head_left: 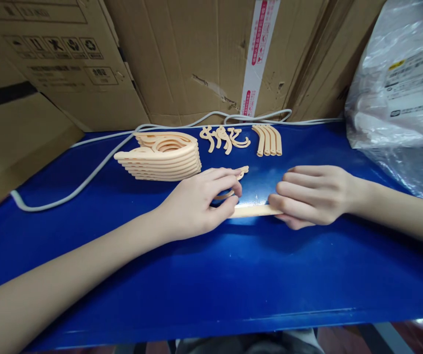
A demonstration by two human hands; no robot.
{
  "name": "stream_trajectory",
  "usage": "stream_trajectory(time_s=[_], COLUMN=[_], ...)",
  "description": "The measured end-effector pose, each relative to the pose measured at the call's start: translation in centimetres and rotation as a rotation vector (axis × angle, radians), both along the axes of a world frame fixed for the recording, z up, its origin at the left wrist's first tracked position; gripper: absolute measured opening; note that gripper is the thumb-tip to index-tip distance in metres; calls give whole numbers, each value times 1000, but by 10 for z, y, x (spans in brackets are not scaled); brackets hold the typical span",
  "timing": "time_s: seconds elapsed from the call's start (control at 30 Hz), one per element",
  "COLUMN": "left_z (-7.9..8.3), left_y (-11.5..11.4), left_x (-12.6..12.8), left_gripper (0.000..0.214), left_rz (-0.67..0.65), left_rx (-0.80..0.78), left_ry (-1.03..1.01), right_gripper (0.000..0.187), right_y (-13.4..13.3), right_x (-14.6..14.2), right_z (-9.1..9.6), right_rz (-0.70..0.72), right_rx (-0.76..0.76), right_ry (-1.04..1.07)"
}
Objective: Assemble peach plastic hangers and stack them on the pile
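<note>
My left hand is closed, pinching the left end of a peach plastic hanger piece that lies across the blue table. A small hook-shaped tip of it shows above my left fingers. My right hand is curled over the piece's right end, fingers wrapped round it. Behind my left hand sits a stack of peach plastic hangers. Farther back lie several small hook parts and a row of short curved bars.
Cardboard boxes stand along the back and left. A clear plastic bag with labels fills the right rear corner. A white cable runs across the table's back left. The table's front edge is near the bottom of the view.
</note>
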State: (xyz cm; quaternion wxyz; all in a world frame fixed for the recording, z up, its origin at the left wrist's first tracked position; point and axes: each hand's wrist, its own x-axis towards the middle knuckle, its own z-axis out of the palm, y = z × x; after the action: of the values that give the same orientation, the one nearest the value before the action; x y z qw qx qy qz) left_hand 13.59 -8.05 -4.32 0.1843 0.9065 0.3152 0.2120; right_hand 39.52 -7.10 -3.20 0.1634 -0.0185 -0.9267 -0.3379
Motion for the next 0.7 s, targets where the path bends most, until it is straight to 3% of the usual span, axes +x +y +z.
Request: stream_trajectory(time_s=[0.1, 0.3, 0.43, 0.6, 0.7], left_z=[1, 2, 3, 1, -2], left_y=[0, 1, 1, 2, 3], left_x=[1, 1, 2, 4, 5], left_gripper=[18, 20, 16, 14, 16], left_rz=[25, 55, 57, 56, 84], left_rx=[-24, -76, -92, -98, -100], left_ry=[-15, -47, -40, -21, -53], right_gripper=[22, 16, 26, 24, 24], right_y=[-7, -24, -27, -28, -33], right_x=[1, 4, 7, 10, 8], right_z=[-1, 5, 8, 1, 1], right_rz=[-41, -339, -326, -326, -338], right_rx=[-21, -123, -269, -355, -491], right_ry=[-38, 12, 5, 14, 31])
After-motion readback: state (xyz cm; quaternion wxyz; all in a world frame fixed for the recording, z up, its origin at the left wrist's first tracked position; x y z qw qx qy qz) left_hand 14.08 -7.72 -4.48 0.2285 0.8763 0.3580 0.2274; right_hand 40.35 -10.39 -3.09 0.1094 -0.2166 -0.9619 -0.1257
